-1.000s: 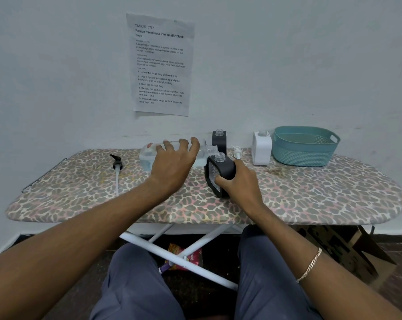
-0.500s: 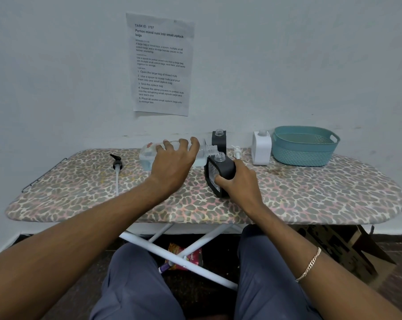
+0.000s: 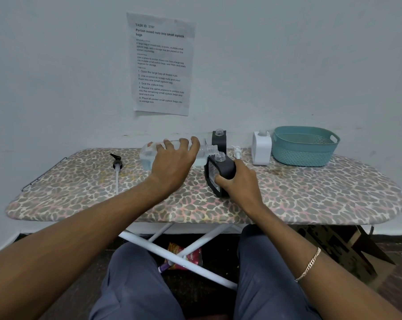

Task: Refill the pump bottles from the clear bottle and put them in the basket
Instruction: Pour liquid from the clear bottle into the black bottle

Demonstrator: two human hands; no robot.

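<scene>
- Pump bottles, count three, all uncapped; one black bottle (image 3: 219, 172) at board centre, gripped by right hand (image 3: 240, 183); second black bottle (image 3: 219, 140) at its 12 o'clock; white bottle (image 3: 261, 148) at its 2 o'clock
- One clear bottle (image 3: 149, 155) on its side at 10 o'clock, neck just beside the held bottle's mouth; left hand (image 3: 174, 162) curled over it
- One teal basket (image 3: 304, 155) just beside the white bottle, at its 3 o'clock
- Two pump heads loose on the ironing board (image 3: 311, 192): black pump head (image 3: 116, 163) at 9 o'clock; white pump head (image 3: 237, 152) at 1 o'clock
</scene>
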